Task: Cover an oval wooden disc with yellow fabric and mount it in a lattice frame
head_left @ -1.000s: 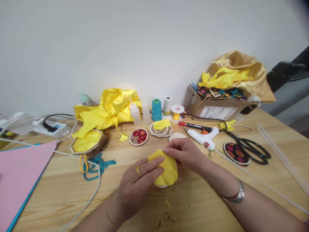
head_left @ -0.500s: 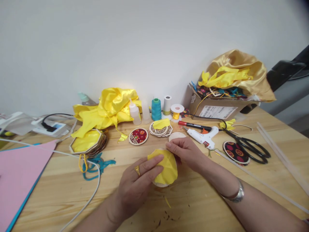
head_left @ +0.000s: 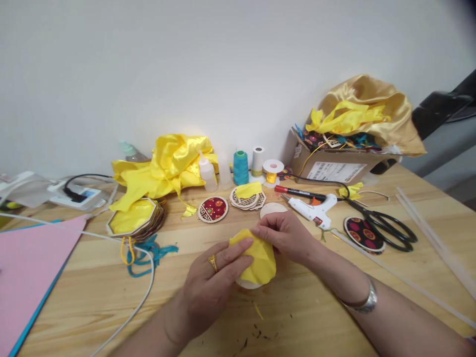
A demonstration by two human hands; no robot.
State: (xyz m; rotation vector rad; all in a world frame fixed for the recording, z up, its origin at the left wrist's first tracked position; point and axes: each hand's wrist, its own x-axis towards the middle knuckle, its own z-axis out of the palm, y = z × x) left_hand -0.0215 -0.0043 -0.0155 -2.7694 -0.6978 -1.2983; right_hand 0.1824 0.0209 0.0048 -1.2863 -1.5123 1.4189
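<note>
A round piece of yellow satin fabric lies over a pale wooden disc, whose rim shows at the lower edge. My left hand, with a ring on it, grips both from the left, fingers flat on the fabric. At the upper right edge, the thumb and fingertips of my right hand pinch the fabric. Just beyond the right hand lies another pale disc. A round ornament with red patterned fabric and some wooden fretwork pieces lie behind the hands.
Glue gun, marker, black scissors and a dark patterned disc lie right. Thread spools and a squeeze bottle stand behind. Yellow satin, stacked octagonal frames and a white cable are left; a filled cardboard box back right.
My right fingertips have shifted slightly left and down along the upper edge of the yellow fabric. The disc has moved slightly right; my left hand keeps its grip.
</note>
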